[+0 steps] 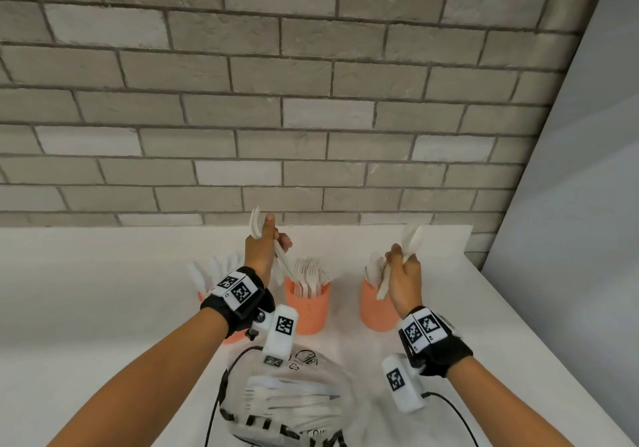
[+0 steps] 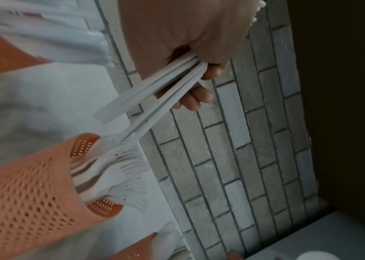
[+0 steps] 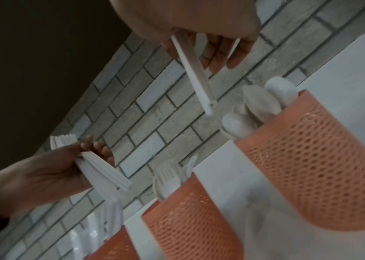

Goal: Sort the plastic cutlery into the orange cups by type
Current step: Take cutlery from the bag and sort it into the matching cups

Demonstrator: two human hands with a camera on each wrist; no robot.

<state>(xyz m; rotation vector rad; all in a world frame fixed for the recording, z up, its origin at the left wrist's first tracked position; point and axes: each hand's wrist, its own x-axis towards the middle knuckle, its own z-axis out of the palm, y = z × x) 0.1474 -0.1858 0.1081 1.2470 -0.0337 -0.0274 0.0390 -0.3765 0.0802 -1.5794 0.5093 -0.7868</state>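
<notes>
A person's left hand (image 1: 264,249) is gripping a bundle of white plastic forks (image 1: 281,263) above the middle orange cup (image 1: 307,310), already holding forks, while the right hand (image 1: 403,272) is clutching spoons (image 1: 411,241) over the right cup (image 1: 375,310) of spoons. The knife-filled left cup (image 1: 201,295) is standing on the white table (image 1: 103,308); a bag of cutlery (image 1: 294,401) is lying nearer.

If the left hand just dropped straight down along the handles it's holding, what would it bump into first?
Probably the middle orange cup. The left hand grips a bunch of forks whose handle ends point at the forks already standing in that cup; depth is hard to judge.
</notes>
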